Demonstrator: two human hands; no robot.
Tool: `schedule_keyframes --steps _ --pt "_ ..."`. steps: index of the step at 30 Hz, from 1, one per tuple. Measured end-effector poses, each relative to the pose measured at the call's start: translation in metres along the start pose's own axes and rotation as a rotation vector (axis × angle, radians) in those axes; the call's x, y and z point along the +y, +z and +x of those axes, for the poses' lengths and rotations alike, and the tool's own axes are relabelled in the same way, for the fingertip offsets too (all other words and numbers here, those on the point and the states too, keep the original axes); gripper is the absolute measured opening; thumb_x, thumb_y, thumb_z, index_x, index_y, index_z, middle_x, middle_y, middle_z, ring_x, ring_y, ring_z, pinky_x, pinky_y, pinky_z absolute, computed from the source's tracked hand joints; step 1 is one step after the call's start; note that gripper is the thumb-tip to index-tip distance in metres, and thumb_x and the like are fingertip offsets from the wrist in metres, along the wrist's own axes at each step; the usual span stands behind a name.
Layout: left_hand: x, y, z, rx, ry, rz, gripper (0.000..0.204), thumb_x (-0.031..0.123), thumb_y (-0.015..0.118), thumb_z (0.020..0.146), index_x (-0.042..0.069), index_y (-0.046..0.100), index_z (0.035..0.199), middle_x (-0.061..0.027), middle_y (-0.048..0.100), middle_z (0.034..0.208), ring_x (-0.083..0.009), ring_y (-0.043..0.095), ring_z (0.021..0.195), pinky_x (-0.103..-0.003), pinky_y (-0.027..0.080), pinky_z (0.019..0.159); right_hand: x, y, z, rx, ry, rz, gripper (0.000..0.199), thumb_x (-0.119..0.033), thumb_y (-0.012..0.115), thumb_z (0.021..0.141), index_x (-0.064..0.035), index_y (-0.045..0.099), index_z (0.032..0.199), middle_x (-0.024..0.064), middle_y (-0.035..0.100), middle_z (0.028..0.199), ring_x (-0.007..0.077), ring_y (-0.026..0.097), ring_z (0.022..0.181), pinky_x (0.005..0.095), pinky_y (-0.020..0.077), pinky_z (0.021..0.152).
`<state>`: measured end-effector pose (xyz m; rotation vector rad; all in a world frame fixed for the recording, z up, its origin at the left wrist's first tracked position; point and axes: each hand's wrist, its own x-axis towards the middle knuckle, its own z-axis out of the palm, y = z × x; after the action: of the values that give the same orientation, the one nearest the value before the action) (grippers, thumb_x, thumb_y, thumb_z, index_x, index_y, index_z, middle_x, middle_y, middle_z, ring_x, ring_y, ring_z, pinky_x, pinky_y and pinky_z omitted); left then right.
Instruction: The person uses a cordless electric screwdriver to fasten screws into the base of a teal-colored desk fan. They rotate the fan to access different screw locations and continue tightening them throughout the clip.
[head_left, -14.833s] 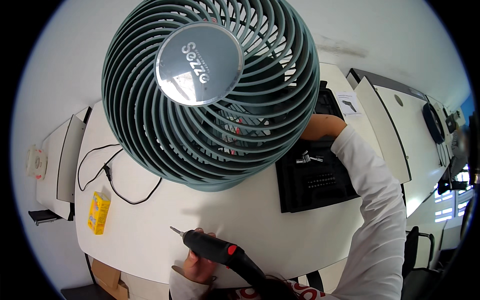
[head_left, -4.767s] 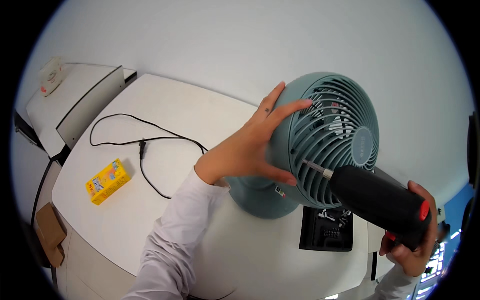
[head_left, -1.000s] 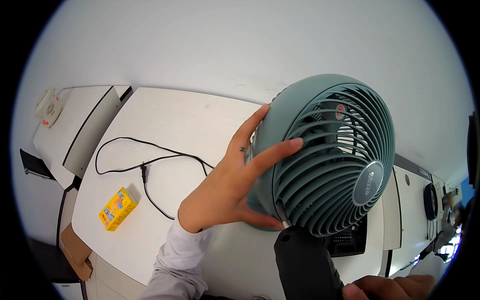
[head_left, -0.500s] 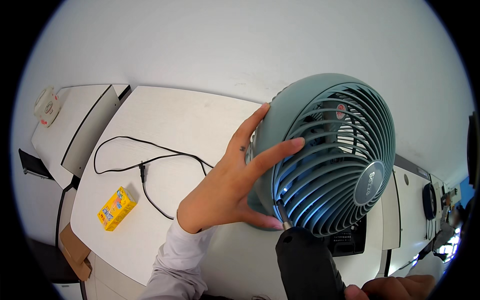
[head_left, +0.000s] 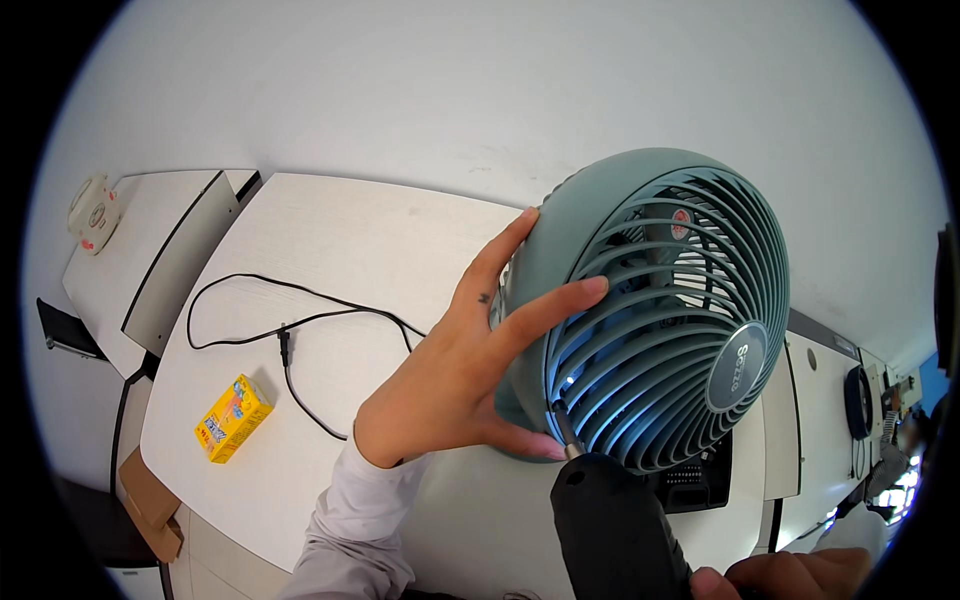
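A grey-green desk fan (head_left: 590, 205) with a curved slatted grille stands on the white table, tilted toward the right. My left hand (head_left: 465, 355) grips its left rim, the thumb low by the edge and a finger lying on the grille. At the lower right, my right hand (head_left: 790, 575) is partly cut off by the frame and closed on a black electric screwdriver (head_left: 615, 520). The screwdriver's metal bit reaches into the lower left edge of the grille, just beside my left thumb. Bluish light falls on the slats there. The screw itself cannot be made out.
A black power cord (head_left: 287, 345) loops over the white table (head_left: 330, 225) at left, near a yellow box (head_left: 233, 418). Behind the fan's lower edge sits a black tray (head_left: 700, 480) of small bits. A cream-coloured appliance (head_left: 94, 215) stands on another table, far left.
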<state>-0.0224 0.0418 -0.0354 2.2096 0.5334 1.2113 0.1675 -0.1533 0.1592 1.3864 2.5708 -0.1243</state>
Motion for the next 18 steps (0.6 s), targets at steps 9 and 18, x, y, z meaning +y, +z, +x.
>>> schedule_keyframes --steps 9,18 --pt "-0.001 0.000 0.000 0.002 0.003 0.006 0.131 0.016 0.098 0.028 0.032 0.041 0.144 -0.0198 0.006 0.160 -0.0447 0.029 0.140 -0.055 0.039 0.107 -0.009 0.000 0.009 0.156 0.053 0.073 0.066 -0.008 0.074 0.067 -0.0051 0.058 0.132 0.0113 0.062 0.083 0.0177 0.059 0.054 0.0278 0.0419 0.039" --pt "-0.001 0.000 0.000 -0.001 0.002 -0.004 0.131 0.016 0.098 0.026 0.031 0.042 0.144 -0.0193 0.006 0.160 -0.0450 0.029 0.140 -0.056 0.038 0.108 -0.011 -0.003 0.012 0.155 0.063 0.046 0.063 -0.006 0.074 0.068 -0.0041 0.060 0.129 0.0112 0.063 0.081 0.0199 0.060 0.054 0.0288 0.0425 0.041"
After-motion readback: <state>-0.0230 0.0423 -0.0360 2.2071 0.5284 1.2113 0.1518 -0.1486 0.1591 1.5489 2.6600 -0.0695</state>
